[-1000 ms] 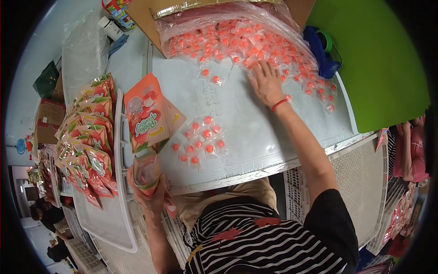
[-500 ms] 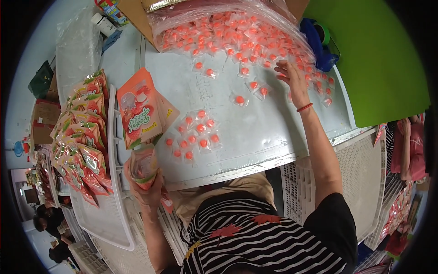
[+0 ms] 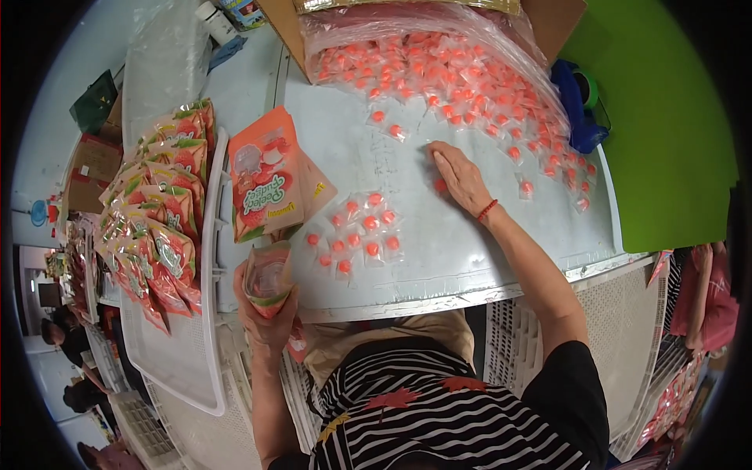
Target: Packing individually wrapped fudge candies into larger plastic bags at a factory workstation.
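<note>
An open-topped pink and green pouch (image 3: 269, 276) stands upright in my left hand (image 3: 266, 319), its mouth facing up, near the table's front edge. On the table, my right hand (image 3: 464, 178) lies palm down with its fingers held together. One individually wrapped red candy (image 3: 440, 186) shows at its thumb side; anything else under the palm is hidden. Between my hands is a small group of wrapped red candies (image 3: 360, 229). A large heap of the same candies (image 3: 454, 74) spills from a clear plastic bag behind my right hand. Flat printed pouches (image 3: 270, 176) are stacked beyond my left hand.
At the left, a white plastic tray (image 3: 176, 356) holds rows of filled pouches (image 3: 168, 211). The candy bag lies in a cardboard box (image 3: 560, 27) at the back. A blue tape dispenser (image 3: 574, 110) sits at the right, by a green surface (image 3: 666, 141). Other people stand farther off.
My right hand has moved left and nearer from the edge of the heap and now covers loose candies on the table. The left hand still holds the pouch. The whole view has shifted slightly.
</note>
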Motion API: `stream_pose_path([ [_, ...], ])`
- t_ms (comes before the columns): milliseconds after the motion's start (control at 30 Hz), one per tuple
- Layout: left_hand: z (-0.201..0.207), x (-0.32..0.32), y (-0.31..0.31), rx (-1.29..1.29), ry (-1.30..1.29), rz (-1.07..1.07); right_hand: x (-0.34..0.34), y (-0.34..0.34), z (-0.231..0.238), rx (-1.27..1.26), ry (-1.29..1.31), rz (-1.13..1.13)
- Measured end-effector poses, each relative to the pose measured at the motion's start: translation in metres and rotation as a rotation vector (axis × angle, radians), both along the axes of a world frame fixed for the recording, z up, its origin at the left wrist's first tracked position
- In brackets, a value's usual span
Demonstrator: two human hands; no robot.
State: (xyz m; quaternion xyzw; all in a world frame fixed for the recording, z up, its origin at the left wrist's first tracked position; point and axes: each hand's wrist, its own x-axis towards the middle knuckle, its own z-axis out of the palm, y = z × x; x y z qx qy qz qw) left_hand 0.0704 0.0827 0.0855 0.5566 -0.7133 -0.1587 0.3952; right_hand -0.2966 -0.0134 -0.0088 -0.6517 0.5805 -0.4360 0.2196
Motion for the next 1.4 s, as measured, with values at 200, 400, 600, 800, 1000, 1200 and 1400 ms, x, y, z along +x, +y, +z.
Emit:
stream_pose_path([
  [200, 0.001, 0.012, -0.002, 0.004, -0.028, 0.031, -0.011, -0.051, 0.013, 0.260, -1.174, -0.061],
  [400, 0.001, 0.012, -0.002, 0.024, -0.031, 0.069, -0.042, -0.090, 0.020, 0.351, -1.029, 0.015],
  [600, 0.006, 0.007, -0.005, 0.005, -0.075, 0.058, 0.021, -0.137, 0.012, -0.204, 0.420, 0.325],
  [800, -0.002, 0.012, 0.003, 0.007, -0.018, 0.075, 0.020, -0.104, 0.002, -0.068, 0.590, 0.406],
  [1000, 0.001, 0.011, 0.001, 0.081, -0.044, 0.042, 0.013, -0.019, 0.012, 0.034, 0.229, 0.396],
  [1200, -0.012, -0.005, -0.013, 0.026, -0.151, -0.056, 0.064, 0.039, 0.014, -0.073, 0.706, 0.194],
  [1400, -0.017, -0.027, -0.029, -0.162, -0.248, -0.190, 0.072, 0.046, 0.009, -0.281, 0.561, 0.140],
])
